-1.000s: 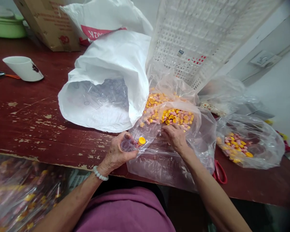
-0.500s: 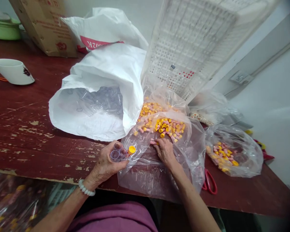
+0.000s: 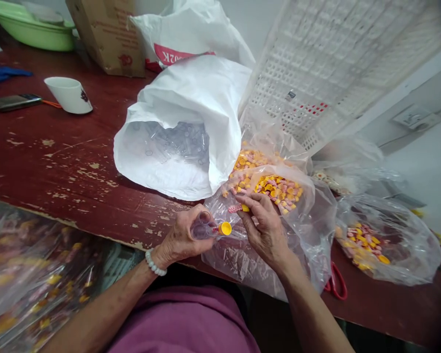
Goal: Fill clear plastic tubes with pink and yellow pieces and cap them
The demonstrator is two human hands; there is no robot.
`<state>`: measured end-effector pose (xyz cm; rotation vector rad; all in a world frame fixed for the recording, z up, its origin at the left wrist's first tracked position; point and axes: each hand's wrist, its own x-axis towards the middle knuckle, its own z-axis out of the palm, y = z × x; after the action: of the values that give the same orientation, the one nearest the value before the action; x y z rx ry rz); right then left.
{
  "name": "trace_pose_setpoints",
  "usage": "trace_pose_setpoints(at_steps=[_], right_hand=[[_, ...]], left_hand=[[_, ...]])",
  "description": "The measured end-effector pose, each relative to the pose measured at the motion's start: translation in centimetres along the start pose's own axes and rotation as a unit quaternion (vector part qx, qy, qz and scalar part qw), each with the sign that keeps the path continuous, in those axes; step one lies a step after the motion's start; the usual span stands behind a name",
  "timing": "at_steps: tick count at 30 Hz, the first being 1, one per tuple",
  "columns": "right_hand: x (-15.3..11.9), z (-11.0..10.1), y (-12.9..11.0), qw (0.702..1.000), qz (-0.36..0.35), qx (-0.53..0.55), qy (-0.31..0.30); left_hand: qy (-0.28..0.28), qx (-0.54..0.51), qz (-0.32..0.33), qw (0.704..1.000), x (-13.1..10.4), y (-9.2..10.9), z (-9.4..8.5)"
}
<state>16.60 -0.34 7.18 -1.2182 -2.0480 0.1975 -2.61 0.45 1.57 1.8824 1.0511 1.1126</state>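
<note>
My left hand (image 3: 185, 233), with a beaded bracelet at the wrist, is wrapped round several clear plastic tubes (image 3: 203, 226). A round yellow cap (image 3: 225, 228) sits at the end of one of them, facing my right hand. My right hand (image 3: 266, 228) pinches a small pink-patterned piece with a yellow cap (image 3: 237, 209) between thumb and fingers, just above the yellow cap by the left hand. Beyond it, a clear plastic bag (image 3: 312, 215) lies open with many such yellow-and-pink pieces (image 3: 277, 189) inside. More clear tubes (image 3: 176, 142) lie in the white sack (image 3: 150, 174).
A white plastic crate (image 3: 301, 83) leans behind the bags. On the right are another bag of pieces (image 3: 367, 242) and red-handled scissors (image 3: 338, 282). A white cup (image 3: 69, 95), a phone (image 3: 14, 102), a cardboard box (image 3: 110, 39) and a green basin (image 3: 40, 32) stand left.
My right hand has lifted the yellow-and-pink piece off the bag and brought it toward my left hand. The left hand keeps its tubes. The view has swung left.
</note>
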Motion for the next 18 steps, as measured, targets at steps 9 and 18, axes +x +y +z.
trace_pose_setpoints(at_steps=[9, 18], right_hand=[[0.6, -0.5, 0.4, 0.999, 0.045, 0.006, 0.029], [-0.7, 0.3, 1.1, 0.96, 0.143, 0.219, -0.095]], left_hand=[[-0.035, -0.021, 0.072, 0.997, -0.7, 0.4, -0.5], [-0.038, -0.058, 0.037, 0.997, -0.7, 1.4, -0.3]])
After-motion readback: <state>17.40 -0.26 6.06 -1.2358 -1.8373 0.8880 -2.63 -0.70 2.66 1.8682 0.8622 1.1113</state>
